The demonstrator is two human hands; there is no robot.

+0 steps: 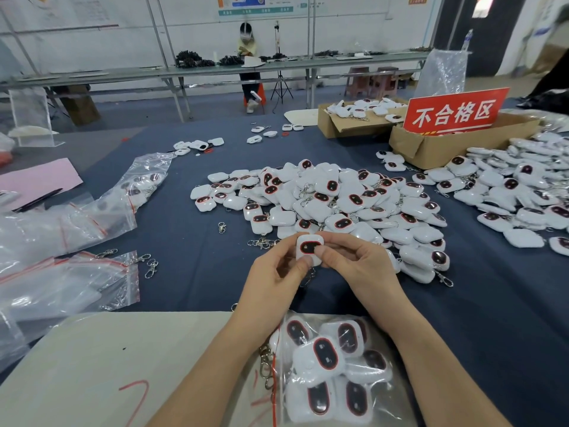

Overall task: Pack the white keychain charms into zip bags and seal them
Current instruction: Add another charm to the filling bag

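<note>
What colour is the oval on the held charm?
Black with a red rim, on the white charm; the head view shows it.

Your left hand [278, 266] and right hand [354, 263] pinch 1 white charm [308, 248] above the blue cloth [191, 248]; a filled zip bag [332, 368] lies between your forearms, the charm pile [332, 198] beyond.
</note>
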